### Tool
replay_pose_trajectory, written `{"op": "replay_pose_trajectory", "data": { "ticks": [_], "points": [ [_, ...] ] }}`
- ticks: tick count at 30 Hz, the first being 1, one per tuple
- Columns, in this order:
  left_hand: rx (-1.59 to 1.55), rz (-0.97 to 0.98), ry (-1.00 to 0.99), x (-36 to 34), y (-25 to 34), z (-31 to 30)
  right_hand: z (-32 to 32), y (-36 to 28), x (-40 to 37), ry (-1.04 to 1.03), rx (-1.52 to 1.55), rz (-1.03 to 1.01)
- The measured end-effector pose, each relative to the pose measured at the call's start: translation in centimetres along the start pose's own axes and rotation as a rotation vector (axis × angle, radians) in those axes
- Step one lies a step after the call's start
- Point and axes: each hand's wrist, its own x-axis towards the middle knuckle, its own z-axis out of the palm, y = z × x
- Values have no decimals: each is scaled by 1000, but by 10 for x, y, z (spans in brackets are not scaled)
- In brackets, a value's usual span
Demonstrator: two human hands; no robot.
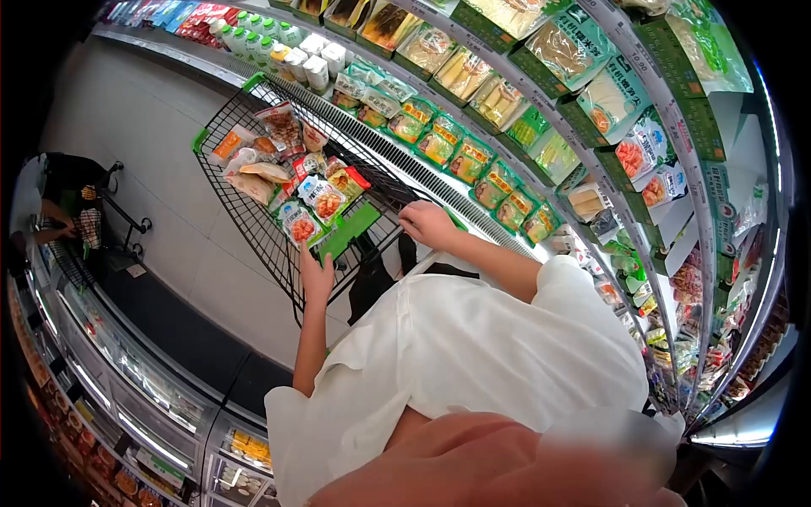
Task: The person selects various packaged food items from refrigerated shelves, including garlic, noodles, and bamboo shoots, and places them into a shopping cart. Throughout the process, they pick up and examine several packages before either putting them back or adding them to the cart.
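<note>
A black wire shopping cart (251, 221) with green corners and a green flap (350, 231) stands in front of me. Inside lie several food packets, among them a white and green packet (300, 225) and another white packet (322, 197). My left hand (316, 275) is at the cart's near left part, its fingers apart beside the lower edge of the white and green packet; whether it touches that packet is unclear. My right hand (427, 224) has its fingers curled at the cart's near right edge, to the right of the green flap.
Shelves of packaged food (498, 97) curve along the right, with green packets (439, 142) low beside the cart. Bottles (253, 44) stand at the upper left. A person's hand (57, 221) shows near another cart (125, 211) at far left. Cooler cases (152, 384) line the lower left.
</note>
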Motion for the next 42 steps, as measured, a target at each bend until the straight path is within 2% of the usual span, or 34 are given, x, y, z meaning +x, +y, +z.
{"op": "replay_pose_trajectory", "data": {
  "ticks": [4, 5, 6, 7, 9, 11, 12, 23, 26, 42],
  "points": [
    [7, 102, -49, -73, 37, 5, -9, 26, -72, 85, -47, -30],
    [21, 119, -52, -90, 41, 7, -9, 27, -78, 35, -153, -128],
    [148, 80, -108, -104, 45, 9, -8, 29, -84, -13, -263, -218],
    [274, 42, -159, -117, 42, 13, -6, 29, -87, 12, -262, -208],
    [370, 123, -125, -130, 29, 18, 1, 26, -85, 137, -267, -184],
    [348, 116, -17, -133, 18, 20, 3, 27, -84, 163, -251, -186],
    [337, 130, 61, -133, 20, 20, 5, 26, -83, 152, -255, -187],
    [355, 57, 120, -90, 27, -15, 23, 16, -38, 157, -262, -210],
    [316, 113, 164, -68, 12, -25, 27, 11, -14, 167, -291, -221],
    [346, 101, 125, 11, -6, -77, 43, -14, 78, 53, -358, -111]
  ]
}}
